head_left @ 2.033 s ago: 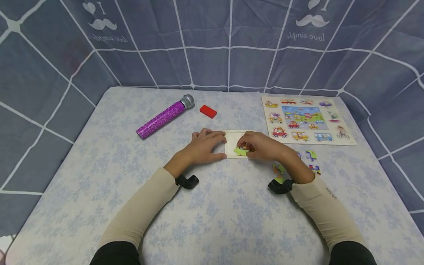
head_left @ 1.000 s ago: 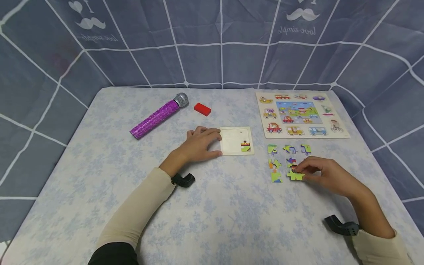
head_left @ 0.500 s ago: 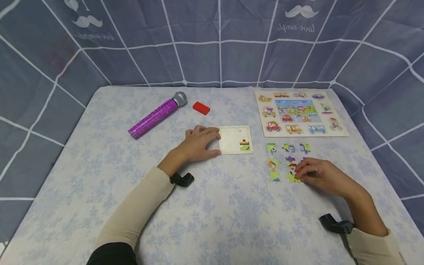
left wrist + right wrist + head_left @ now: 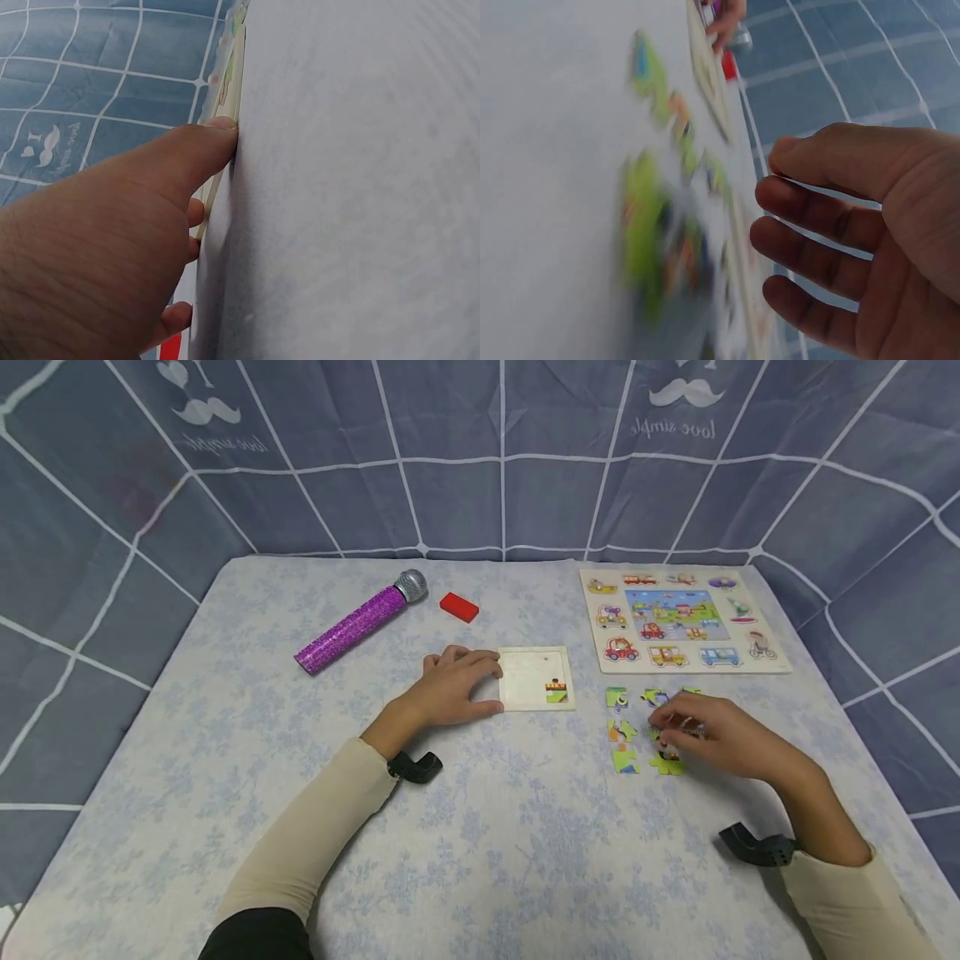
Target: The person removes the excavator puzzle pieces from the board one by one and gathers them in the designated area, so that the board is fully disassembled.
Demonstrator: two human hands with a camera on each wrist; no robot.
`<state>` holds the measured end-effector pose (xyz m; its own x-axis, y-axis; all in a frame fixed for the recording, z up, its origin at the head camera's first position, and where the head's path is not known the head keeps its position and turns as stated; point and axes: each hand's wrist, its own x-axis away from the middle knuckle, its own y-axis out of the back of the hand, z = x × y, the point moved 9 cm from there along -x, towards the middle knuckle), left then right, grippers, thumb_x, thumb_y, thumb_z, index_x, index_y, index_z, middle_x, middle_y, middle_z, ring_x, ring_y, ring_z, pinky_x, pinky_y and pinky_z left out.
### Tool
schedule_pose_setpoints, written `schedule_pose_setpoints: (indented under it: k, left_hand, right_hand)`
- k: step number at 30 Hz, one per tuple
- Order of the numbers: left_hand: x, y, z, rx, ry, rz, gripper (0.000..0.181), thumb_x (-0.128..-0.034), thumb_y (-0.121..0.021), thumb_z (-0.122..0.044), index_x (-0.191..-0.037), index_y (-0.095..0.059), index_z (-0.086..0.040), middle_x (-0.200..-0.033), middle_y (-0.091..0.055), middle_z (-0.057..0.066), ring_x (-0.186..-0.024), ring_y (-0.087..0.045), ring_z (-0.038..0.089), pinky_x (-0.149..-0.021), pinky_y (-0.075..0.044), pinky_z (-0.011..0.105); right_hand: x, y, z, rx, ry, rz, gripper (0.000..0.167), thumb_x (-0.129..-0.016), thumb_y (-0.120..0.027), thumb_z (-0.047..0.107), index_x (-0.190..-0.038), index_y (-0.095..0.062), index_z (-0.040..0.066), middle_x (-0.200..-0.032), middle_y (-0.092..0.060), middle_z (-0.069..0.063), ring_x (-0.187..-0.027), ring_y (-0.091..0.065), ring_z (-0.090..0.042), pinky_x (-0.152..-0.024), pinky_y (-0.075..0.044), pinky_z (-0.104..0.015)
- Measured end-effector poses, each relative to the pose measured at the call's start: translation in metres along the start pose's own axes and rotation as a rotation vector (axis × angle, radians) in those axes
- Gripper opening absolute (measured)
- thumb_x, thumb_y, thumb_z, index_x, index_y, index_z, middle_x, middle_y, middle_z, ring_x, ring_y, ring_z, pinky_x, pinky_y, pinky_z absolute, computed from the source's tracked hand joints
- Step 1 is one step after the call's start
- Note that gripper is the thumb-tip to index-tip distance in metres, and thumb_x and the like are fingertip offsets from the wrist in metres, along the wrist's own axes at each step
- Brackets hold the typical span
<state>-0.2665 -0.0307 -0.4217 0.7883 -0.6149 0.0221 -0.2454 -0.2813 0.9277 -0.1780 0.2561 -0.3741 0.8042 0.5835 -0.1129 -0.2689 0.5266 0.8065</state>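
Observation:
My left hand (image 4: 455,691) rests at the left side of a small wooden puzzle tray (image 4: 521,685), thumb and fingertips touching its edge. In the left wrist view, the thumb (image 4: 202,146) presses the tray's rim. One colourful puzzle piece (image 4: 556,692) lies in the tray's lower right corner. Over the loose pieces to the right hovers my right hand (image 4: 723,737), partly hiding some. A green puzzle piece (image 4: 667,765) lies just below its fingers. The right wrist view shows parted fingers (image 4: 810,255) with nothing between them; the pieces there are blurred.
Loose puzzle pieces, among them an orange-green one (image 4: 621,732) and a green-blue one (image 4: 625,762), lie right of the tray. Behind them is a larger vehicle puzzle board (image 4: 684,666). A purple glittery microphone (image 4: 351,631) and a red block (image 4: 459,607) lie farther back.
The right hand went from the tray to the loose pieces, pinched a green piece, let it go, and has lifted slightly up and left. The left hand stays at the tray.

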Motion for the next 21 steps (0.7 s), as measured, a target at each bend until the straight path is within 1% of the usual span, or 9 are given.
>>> schedule_pose_setpoints:
  k: [3,6,8,11,13,15,17,21]
  left_hand:
    - [0.001,0.0,0.0,0.004,0.0,0.003,0.048,-0.0931,-0.069,-0.051,-0.131,-0.058,-0.023,-0.157,-0.041,-0.001,-0.135,-0.034,0.033,-0.094,-0.026,0.057]
    - [0.001,0.0,0.001,-0.002,0.003,0.004,0.048,-0.0931,-0.068,-0.051,-0.131,-0.058,-0.023,-0.157,-0.041,-0.001,-0.135,-0.035,0.033,-0.094,-0.026,0.057]
    - [0.001,0.0,0.001,-0.005,0.006,0.002,0.048,-0.093,-0.068,-0.051,-0.131,-0.058,-0.024,-0.157,-0.041,-0.002,-0.135,-0.034,0.032,-0.094,-0.026,0.057]
    - [0.0,0.0,0.001,-0.004,0.006,0.003,0.048,-0.0931,-0.068,-0.051,-0.131,-0.058,-0.024,-0.157,-0.041,-0.002,-0.135,-0.034,0.032,-0.094,-0.026,0.057]
    - [-0.001,-0.002,0.0,-0.004,0.006,0.005,0.048,-0.0932,-0.068,-0.051,-0.132,-0.058,-0.024,-0.157,-0.041,-0.002,-0.135,-0.034,0.032,-0.094,-0.026,0.057]
    - [-0.002,-0.003,0.0,-0.002,0.006,0.007,0.048,-0.0933,-0.068,-0.051,-0.132,-0.058,-0.025,-0.157,-0.041,-0.003,-0.135,-0.034,0.031,-0.094,-0.027,0.056]
    - [-0.002,-0.004,0.0,-0.004,0.009,0.008,0.048,-0.0932,-0.068,-0.052,-0.132,-0.058,-0.025,-0.157,-0.041,-0.003,-0.135,-0.034,0.031,-0.094,-0.026,0.056]
    - [-0.001,-0.001,0.001,-0.009,0.013,0.007,0.049,-0.0931,-0.068,-0.052,-0.132,-0.058,-0.025,-0.157,-0.041,-0.003,-0.135,-0.034,0.03,-0.094,-0.026,0.056]
  right_hand:
    - [-0.032,-0.005,0.009,0.008,0.019,0.036,0.02,-0.092,-0.073,0.001,-0.111,-0.07,0.006,-0.103,-0.068,0.0,-0.09,-0.063,-0.012,-0.072,-0.052,-0.035]
    - [-0.069,-0.018,0.015,0.019,0.029,0.086,0.023,-0.094,-0.072,0.005,-0.117,-0.069,0.003,-0.108,-0.067,-0.006,-0.097,-0.063,-0.021,-0.079,-0.051,-0.043]
    - [-0.091,-0.03,0.019,0.042,0.026,0.129,0.03,-0.094,-0.073,0.009,-0.122,-0.068,0.0,-0.115,-0.066,-0.011,-0.104,-0.061,-0.026,-0.085,-0.048,-0.048]
    - [-0.117,-0.047,0.019,0.14,-0.013,0.188,0.044,-0.092,-0.077,0.019,-0.129,-0.065,-0.002,-0.121,-0.061,-0.015,-0.108,-0.057,-0.031,-0.089,-0.046,-0.049]
    - [-0.126,-0.055,0.017,0.215,-0.05,0.209,0.051,-0.088,-0.082,0.024,-0.129,-0.065,0.0,-0.122,-0.06,-0.014,-0.108,-0.055,-0.032,-0.087,-0.044,-0.049]
    - [-0.13,-0.059,0.014,0.263,-0.088,0.221,0.05,-0.085,-0.084,0.026,-0.126,-0.068,0.003,-0.118,-0.061,-0.011,-0.106,-0.054,-0.031,-0.084,-0.043,-0.049]
    - [-0.131,-0.061,0.012,0.264,-0.124,0.224,0.047,-0.083,-0.086,0.026,-0.122,-0.07,0.005,-0.114,-0.062,-0.008,-0.105,-0.054,-0.03,-0.083,-0.041,-0.049]
    - [-0.134,-0.061,0.011,0.239,-0.141,0.22,0.042,-0.082,-0.086,0.025,-0.117,-0.071,0.007,-0.109,-0.062,-0.006,-0.103,-0.055,-0.028,-0.082,-0.04,-0.049]
